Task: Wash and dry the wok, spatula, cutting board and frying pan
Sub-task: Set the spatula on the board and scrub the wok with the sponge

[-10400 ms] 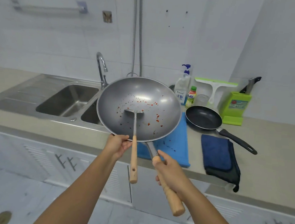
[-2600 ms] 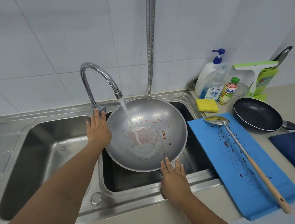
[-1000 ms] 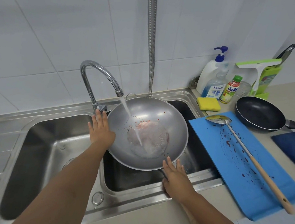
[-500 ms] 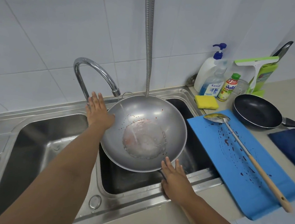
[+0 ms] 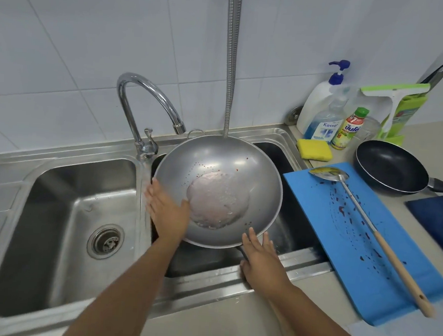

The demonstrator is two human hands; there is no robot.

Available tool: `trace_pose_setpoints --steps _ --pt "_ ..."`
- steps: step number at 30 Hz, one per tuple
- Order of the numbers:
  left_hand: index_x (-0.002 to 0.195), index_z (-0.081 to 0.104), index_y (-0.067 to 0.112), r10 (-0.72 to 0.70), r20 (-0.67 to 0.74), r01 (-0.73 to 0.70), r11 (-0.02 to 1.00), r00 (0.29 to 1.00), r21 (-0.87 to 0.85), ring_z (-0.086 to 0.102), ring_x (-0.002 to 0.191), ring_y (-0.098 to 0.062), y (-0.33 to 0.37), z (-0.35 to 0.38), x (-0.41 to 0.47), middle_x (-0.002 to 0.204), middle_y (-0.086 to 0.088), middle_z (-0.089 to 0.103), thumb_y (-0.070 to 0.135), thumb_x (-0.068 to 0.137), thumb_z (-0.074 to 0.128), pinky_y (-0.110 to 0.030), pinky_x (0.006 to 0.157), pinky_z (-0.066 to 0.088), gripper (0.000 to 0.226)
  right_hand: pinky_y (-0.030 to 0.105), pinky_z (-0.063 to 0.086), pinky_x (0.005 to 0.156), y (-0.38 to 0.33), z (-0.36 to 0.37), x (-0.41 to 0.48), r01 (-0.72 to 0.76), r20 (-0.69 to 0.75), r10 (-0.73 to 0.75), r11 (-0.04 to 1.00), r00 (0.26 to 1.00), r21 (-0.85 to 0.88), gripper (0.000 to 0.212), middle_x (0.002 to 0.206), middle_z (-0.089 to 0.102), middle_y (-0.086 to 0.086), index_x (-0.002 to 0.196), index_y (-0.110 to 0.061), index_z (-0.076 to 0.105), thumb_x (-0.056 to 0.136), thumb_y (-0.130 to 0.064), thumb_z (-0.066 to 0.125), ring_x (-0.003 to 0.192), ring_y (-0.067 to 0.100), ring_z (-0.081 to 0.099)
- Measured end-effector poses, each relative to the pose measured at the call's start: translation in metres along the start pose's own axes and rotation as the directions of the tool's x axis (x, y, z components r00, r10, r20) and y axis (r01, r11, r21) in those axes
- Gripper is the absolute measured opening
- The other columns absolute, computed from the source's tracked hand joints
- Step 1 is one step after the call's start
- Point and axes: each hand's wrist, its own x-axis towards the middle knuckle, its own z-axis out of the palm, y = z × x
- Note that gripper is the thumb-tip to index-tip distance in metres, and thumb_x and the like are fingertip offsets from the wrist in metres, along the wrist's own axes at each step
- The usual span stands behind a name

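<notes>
- The left hand [image 5: 166,214] lies flat with its fingers straight, palm against the left inner wall of the wok [image 5: 242,159], gripping nothing.
- Half a second ago it was up by the tap [image 5: 145,109]; it has dropped to the rim.
- The wok tilts over the right basin of the sink [image 5: 56,160], pinkish water pooled inside, between both hands.
- The right hand [image 5: 260,261] rests as before, straight-fingered at the near rim.
- The spatula [image 5: 393,261] lies on the cutting board [image 5: 341,243], with the frying pan [image 5: 390,165] beyond.
</notes>
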Motion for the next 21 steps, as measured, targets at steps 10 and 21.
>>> trace_pose_setpoints --steps 10,21 --pt "0.143 0.014 0.012 -0.583 0.385 0.660 0.383 0.715 -0.646 0.051 0.117 -0.031 0.005 0.052 -0.090 0.139 -0.013 0.043 0.010 0.087 0.068 -0.046 0.104 0.044 0.078 0.036 -0.005 0.118 -0.002 0.001 0.001 -0.003 -0.002 0.003 1.000 1.000 -0.022 0.063 0.163 -0.009 0.002 0.156 -0.018 0.007 0.102 -0.024 0.038 0.148 0.033 -0.009" --pt "0.130 0.050 -0.011 -0.559 0.638 0.726 -0.090 0.530 -0.682 0.058 0.083 -0.037 0.033 0.088 -0.106 0.113 -0.027 0.060 0.001 0.096 0.042 -0.043 0.073 0.050 0.037 0.039 0.002 0.120 0.009 0.003 0.008 0.061 0.030 -0.063 0.996 0.998 0.070 0.062 0.162 -0.010 0.008 0.155 -0.012 0.008 0.099 -0.013 0.035 0.150 0.024 0.002"
